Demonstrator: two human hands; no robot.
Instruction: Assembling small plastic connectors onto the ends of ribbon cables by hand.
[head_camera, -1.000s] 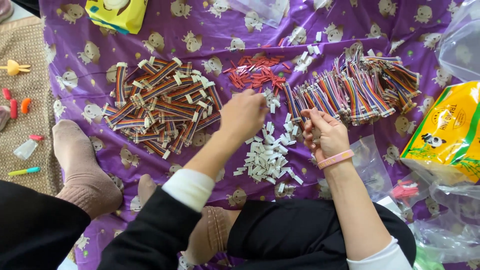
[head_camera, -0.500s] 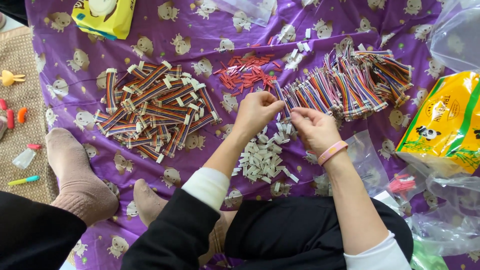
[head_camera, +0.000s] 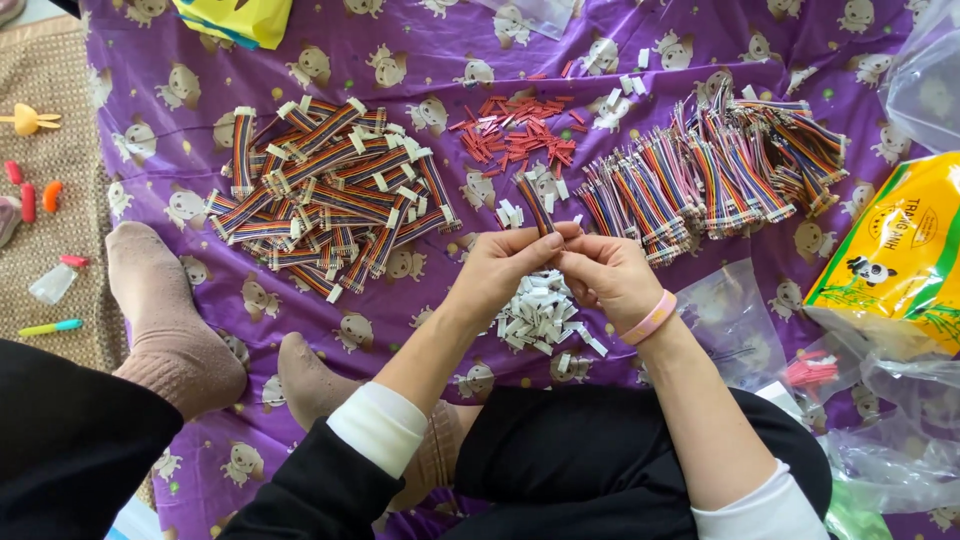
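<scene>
Purple sheet (head_camera: 420, 310) under everything, finished cable pile (head_camera: 330, 195) off past the left hand (head_camera: 500, 275), loose bundle (head_camera: 700, 175) beyond the right hand (head_camera: 605, 280). Both hands pinch one ribbon cable (head_camera: 535, 205) together, white connectors (head_camera: 540, 315) just beneath them.

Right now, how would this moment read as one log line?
left hand + right hand: pinch one ribbon cable | below: white connectors | purple cloth

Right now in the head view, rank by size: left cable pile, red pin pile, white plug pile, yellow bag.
1-2. Left cable pile and yellow bag: unsure, bag partly cut off.
3. White plug pile, partly hidden by hands.
4. Red pin pile, similar.
</scene>
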